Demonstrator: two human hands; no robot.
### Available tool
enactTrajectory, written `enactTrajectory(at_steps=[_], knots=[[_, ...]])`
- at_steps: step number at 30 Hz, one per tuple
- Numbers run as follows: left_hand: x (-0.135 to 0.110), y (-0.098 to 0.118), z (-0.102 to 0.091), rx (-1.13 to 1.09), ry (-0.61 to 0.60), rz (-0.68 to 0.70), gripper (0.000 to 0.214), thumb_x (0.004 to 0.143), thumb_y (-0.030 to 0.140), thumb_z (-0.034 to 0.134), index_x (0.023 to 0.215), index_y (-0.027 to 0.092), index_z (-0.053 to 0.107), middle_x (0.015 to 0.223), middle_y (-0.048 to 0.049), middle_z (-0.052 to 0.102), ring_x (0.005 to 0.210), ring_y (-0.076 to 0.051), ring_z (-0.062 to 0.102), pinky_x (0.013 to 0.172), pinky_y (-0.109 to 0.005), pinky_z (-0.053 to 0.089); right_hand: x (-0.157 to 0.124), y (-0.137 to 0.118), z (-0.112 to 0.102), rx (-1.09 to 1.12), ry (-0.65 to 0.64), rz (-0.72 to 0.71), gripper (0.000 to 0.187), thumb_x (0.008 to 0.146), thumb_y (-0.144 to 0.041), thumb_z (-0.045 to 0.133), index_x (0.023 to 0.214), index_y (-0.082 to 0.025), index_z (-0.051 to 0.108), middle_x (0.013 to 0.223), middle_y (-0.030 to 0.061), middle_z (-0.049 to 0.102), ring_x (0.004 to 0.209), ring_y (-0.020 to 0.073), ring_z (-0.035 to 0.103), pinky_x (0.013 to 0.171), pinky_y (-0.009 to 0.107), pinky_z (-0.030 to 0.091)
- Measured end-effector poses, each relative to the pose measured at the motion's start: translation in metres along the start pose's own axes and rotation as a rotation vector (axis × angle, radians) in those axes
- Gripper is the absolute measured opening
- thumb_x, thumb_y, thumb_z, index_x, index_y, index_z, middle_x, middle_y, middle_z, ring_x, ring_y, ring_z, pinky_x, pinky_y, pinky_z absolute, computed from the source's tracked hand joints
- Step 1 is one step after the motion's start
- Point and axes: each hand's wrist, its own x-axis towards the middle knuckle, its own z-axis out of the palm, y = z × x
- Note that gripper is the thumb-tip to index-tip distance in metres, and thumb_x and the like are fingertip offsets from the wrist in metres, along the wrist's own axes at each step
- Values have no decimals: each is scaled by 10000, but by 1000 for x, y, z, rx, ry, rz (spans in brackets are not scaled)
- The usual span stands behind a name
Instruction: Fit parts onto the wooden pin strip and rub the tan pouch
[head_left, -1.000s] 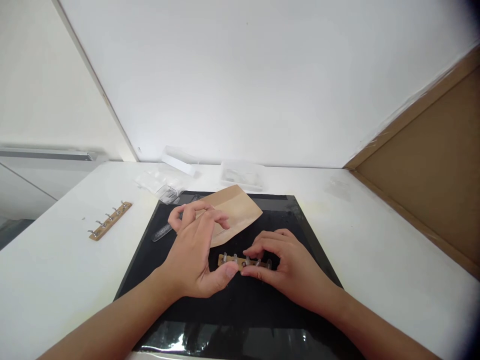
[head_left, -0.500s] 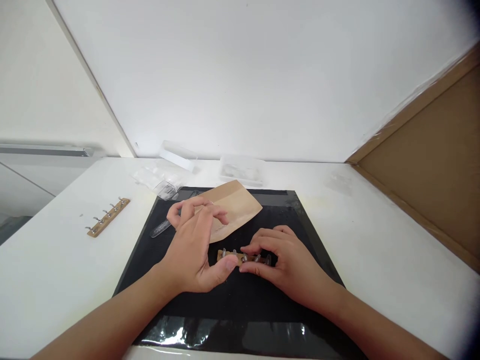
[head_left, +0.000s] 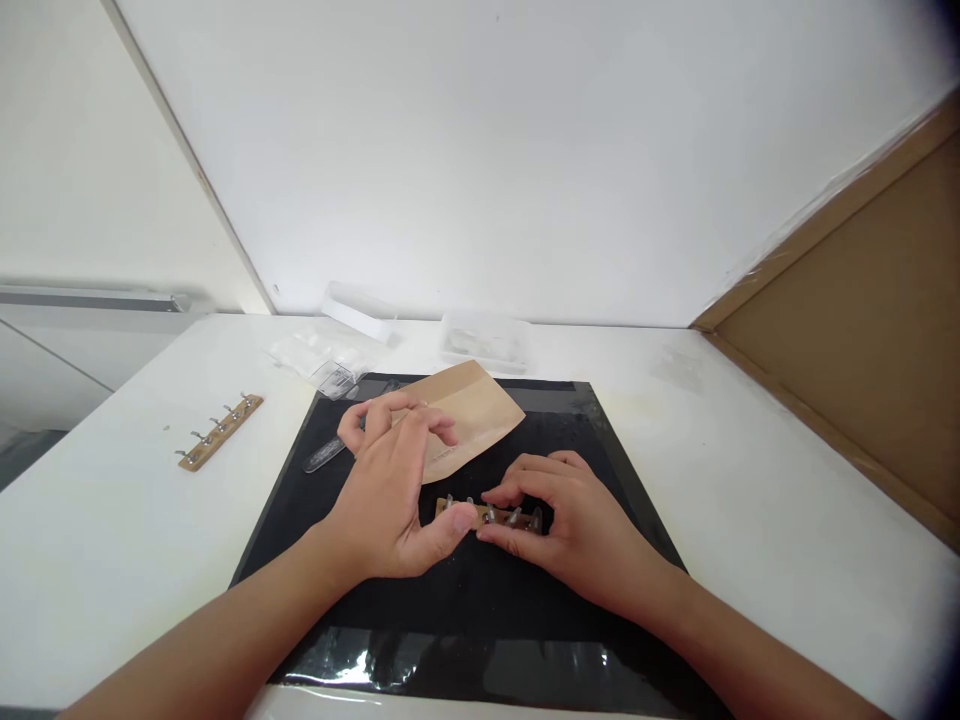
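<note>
A small wooden rack with several metal hooks (head_left: 448, 508) lies on the black mat (head_left: 480, 600), hooks up. My right hand (head_left: 574, 520) holds it by its long edges, thumb on the near side and fingers on the far side. Over the rack's left half hovers my left hand (head_left: 394, 480), its thumb tip close to the hooks and its other fingers raised and apart. Whether that thumb touches a hook, I cannot tell. Behind the rack is a brown paper sheet or envelope (head_left: 480, 410), partly covered by my left hand.
Another hook rack (head_left: 221, 432) lies on the white table at left. A clear plastic strip (head_left: 324, 456) sits near the mat's left edge. At the back are plastic bags (head_left: 315, 358), a white tray or lid (head_left: 360, 312) and a clear box (head_left: 484, 342). A brown-framed panel (head_left: 847, 330) rises at right.
Almost nothing differs: the view has shifted very slightly. Both hands keep about the same pose at the rack.
</note>
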Motion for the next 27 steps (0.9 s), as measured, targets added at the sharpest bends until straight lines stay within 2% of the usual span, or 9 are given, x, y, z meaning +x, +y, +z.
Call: enactTrajectory(at_steps=[15,22,27], knots=[[-1,-1,1,-10,10,4,528,912,658,436,1216,232,505,1122,-111,645,1214,-397,473,999,-608,223,0,-1,-2,-66,17,-32,306,828,-515,829,991,-273,735,913,-13,738,831,182,689,834,387,448],[-3,-3,9,-18,186,6,601,943,615,463,1381,226,325,1174,-133,616,1239,-385,444,1043,-656,229,0,0,-3,-6,17,-16,332,789,-487,873,995,-274,723,909,-20,729,840,187,681,846,389,423],[-5,-6,12,-32,228,52,580,979,595,444,1415,243,295,1200,-142,557,1262,-387,430,1031,-674,273,-1,0,-4,-5,30,-30,352,798,-516,859,1009,-271,720,916,-8,736,851,194,691,847,390,433]])
